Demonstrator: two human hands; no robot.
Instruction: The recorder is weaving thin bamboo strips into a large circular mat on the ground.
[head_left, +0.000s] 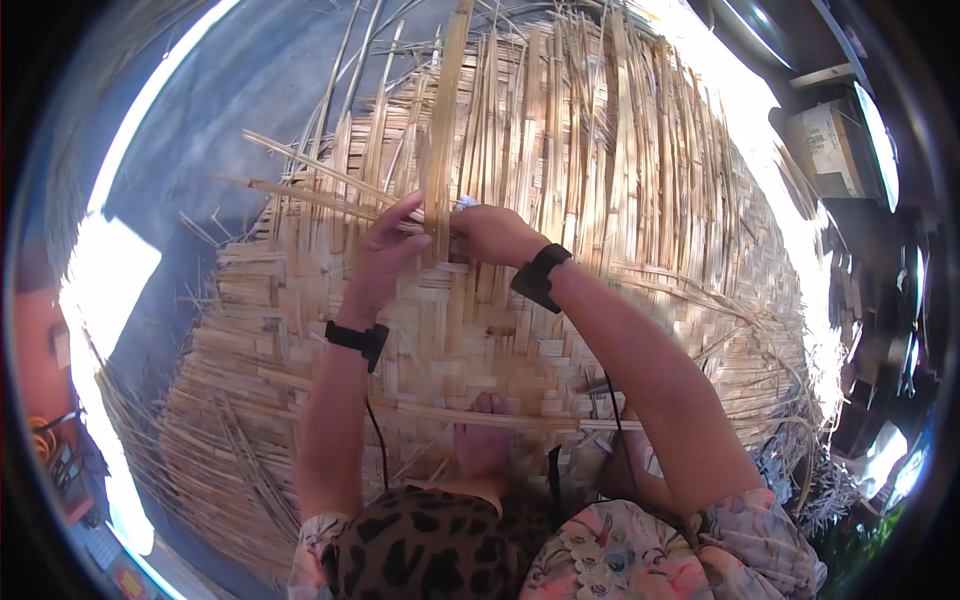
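Note:
Before me lies a large woven mat (560,350) of split, straw-coloured strips that look like bamboo or cane. A wide upright strip (446,110) stands out from the weave and runs down between my hands. My left hand (385,255) is just left of it, thumb and fingers closed round narrow pale strips (325,168) that stick out to the left. My right hand (495,235) is closed against the wide strip's right side. Its fingertips are curled out of sight, and a small whitish bit shows above them; what they hold is hidden.
Long loose strip ends (600,120) rise across the mat's far half. My bare foot (485,435) rests on the near part. Grey ground (200,120) lies to the left, with orange cord (42,440) at the far left. A cardboard box (828,150) stands at the far right.

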